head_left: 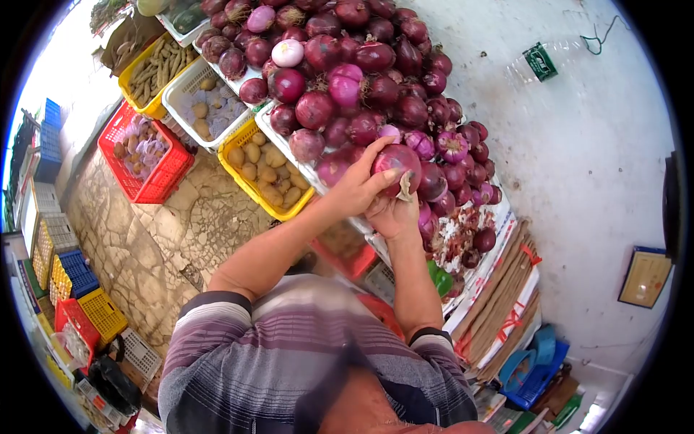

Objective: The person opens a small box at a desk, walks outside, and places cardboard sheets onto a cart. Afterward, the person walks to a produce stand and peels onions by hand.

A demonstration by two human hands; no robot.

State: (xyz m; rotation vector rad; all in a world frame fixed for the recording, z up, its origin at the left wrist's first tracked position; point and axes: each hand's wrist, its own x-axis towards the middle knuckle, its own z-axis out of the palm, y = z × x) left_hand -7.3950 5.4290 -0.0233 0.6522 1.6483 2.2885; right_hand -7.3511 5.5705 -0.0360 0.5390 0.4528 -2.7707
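Note:
A large red onion (396, 163) is between my hands, with a pale flap of loose dry skin (405, 186) at its lower end. My left hand (361, 177) is closed around its left side, thumb and fingers pressed on it. Directly below, my right hand (392, 215) grips at its lower side; some of those fingers are hidden behind the onion. Just beyond both hands lies a big heap of red onions (376, 90), a few showing brighter, peeled purple surfaces. Scraps of onion skin (457, 233) lie at the heap's right end.
A yellow crate of potatoes (242, 182), a white crate (171, 98) and a red basket (165, 194) stand to the left. Flattened cardboard (499, 293) is stacked at right beside blue containers (536, 380). A white wall (578, 166) rises behind the onions, with a cut plastic bottle (540, 62) hanging there.

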